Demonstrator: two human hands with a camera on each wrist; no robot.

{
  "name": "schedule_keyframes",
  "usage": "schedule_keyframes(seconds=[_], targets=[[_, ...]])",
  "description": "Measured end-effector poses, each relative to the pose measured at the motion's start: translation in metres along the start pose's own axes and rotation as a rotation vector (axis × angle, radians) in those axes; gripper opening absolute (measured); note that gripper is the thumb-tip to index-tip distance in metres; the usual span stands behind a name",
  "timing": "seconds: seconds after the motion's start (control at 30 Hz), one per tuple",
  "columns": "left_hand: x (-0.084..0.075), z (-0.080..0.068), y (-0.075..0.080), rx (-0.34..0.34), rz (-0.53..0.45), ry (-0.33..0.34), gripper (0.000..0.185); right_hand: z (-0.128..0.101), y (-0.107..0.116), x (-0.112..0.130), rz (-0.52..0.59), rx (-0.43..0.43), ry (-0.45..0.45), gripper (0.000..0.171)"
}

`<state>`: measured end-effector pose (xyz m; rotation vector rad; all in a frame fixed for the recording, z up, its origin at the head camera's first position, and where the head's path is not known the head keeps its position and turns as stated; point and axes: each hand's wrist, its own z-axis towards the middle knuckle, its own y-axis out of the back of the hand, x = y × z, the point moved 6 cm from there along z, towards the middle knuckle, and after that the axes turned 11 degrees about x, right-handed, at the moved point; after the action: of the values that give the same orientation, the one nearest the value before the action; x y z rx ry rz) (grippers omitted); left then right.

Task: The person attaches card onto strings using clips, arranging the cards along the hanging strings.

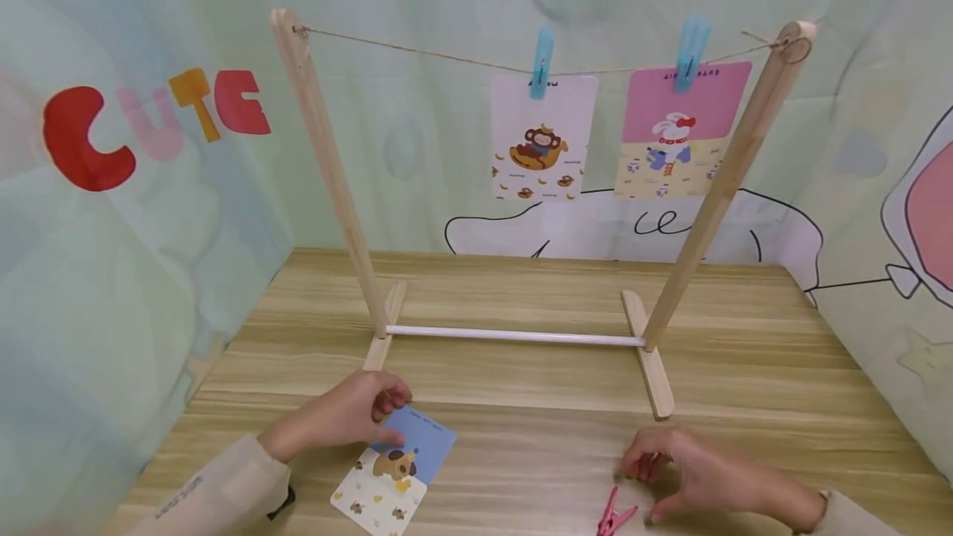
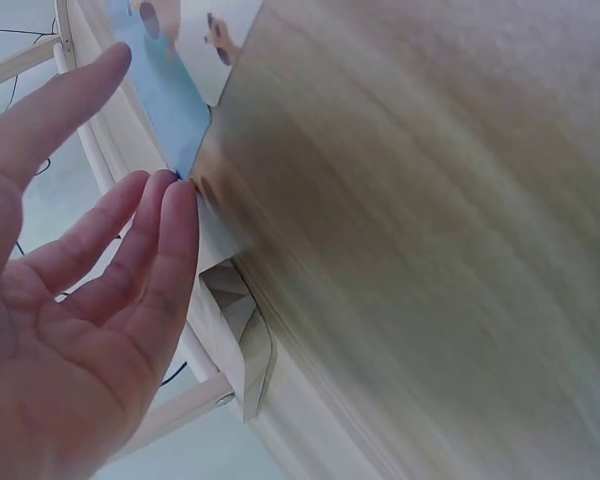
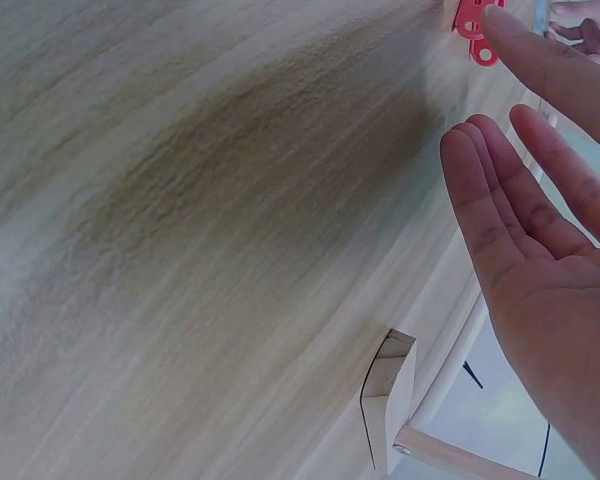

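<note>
A blue and white card with a dog picture (image 1: 398, 466) lies flat on the wooden table (image 1: 521, 379) at the front left. My left hand (image 1: 387, 418) rests its fingertips on the card's upper left edge; in the left wrist view the fingers (image 2: 175, 215) are straight and touch the blue card (image 2: 160, 85) at its corner. A red clothes peg (image 1: 614, 513) lies on the table at the front right. My right hand (image 1: 649, 486) hovers just right of it, fingers straight and holding nothing. The right wrist view shows the peg (image 3: 472, 22) beyond the fingertips (image 3: 465, 160).
A wooden drying frame (image 1: 328, 164) with a white crossbar (image 1: 514, 337) stands mid-table. On its twine (image 1: 417, 52) two blue pegs (image 1: 541, 62) (image 1: 691, 41) hold a monkey card (image 1: 543, 139) and a pink card (image 1: 681, 131). Painted fabric walls surround the table.
</note>
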<state>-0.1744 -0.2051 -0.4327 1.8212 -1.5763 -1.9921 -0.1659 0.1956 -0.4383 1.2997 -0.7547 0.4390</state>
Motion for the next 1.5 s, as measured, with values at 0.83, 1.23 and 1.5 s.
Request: schedule_keyframes(seconds=[0.83, 1.23, 1.5], targets=[[-0.004, -0.002, -0.007, -0.029, 0.063, 0.009, 0.048, 0.001, -0.005, -0.004, -0.047, 0.012, -0.040, 0.046], [-0.002, 0.003, -0.005, -0.055, 0.100, 0.031, 0.049, 0.004, -0.008, -0.002, -0.093, 0.015, -0.015, 0.046], [0.000, 0.005, -0.005, -0.058, 0.108, 0.023, 0.048, 0.005, -0.011, -0.002, -0.092, 0.000, 0.019, 0.037]])
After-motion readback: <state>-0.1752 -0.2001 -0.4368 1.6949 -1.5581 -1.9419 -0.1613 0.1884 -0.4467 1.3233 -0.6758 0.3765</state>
